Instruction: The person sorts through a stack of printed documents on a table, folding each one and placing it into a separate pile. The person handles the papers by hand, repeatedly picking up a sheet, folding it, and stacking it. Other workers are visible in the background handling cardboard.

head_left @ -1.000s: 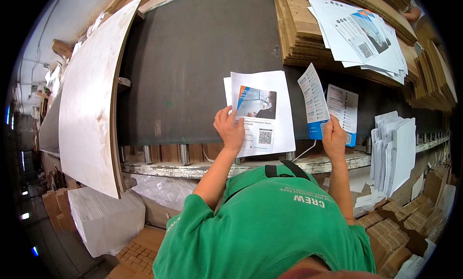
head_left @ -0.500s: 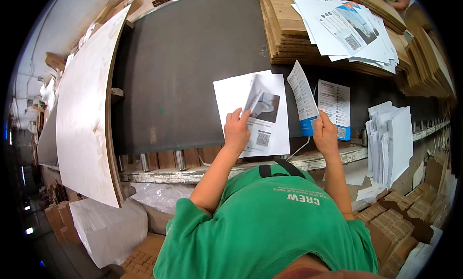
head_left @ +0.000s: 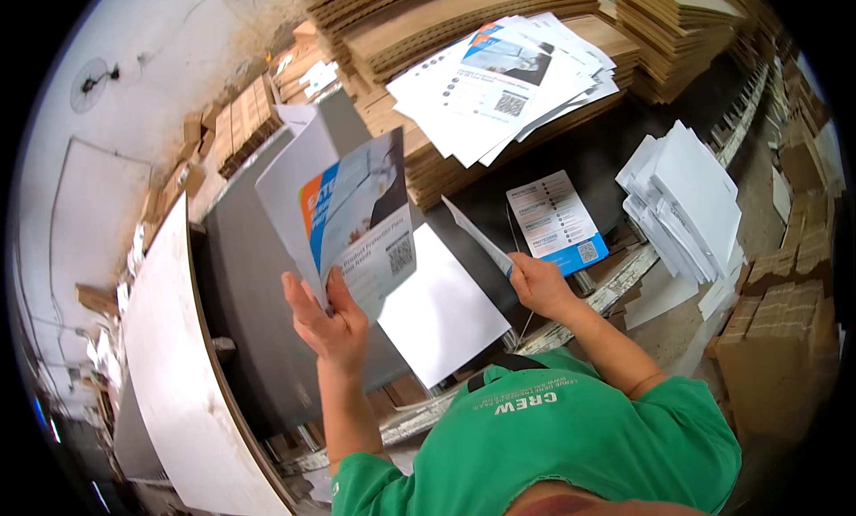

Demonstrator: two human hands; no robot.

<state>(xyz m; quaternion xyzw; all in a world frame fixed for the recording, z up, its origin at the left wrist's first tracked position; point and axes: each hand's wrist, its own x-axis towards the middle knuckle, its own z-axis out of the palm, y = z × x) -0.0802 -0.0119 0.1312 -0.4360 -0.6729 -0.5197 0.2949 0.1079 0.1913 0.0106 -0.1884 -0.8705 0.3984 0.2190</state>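
The left forearm [head_left: 348, 413] comes up from the lower edge, almost straight, and its wrist is nearly in line with it. The left grip [head_left: 334, 324] is raised toward the camera in a pinch, with the thumb [head_left: 338, 289] pointing upward on the right and the fingers [head_left: 303, 307] extended on the left side. The right forearm [head_left: 606, 342] goes slantwise, upward and to the left, from a bent elbow. The right grip [head_left: 540, 286] is also pinching, its fingers curled and knuckles upward. The two grips are well apart.

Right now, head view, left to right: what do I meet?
Wall fan → pale board → left grip → plain white sheet → right grip → white paper stack.
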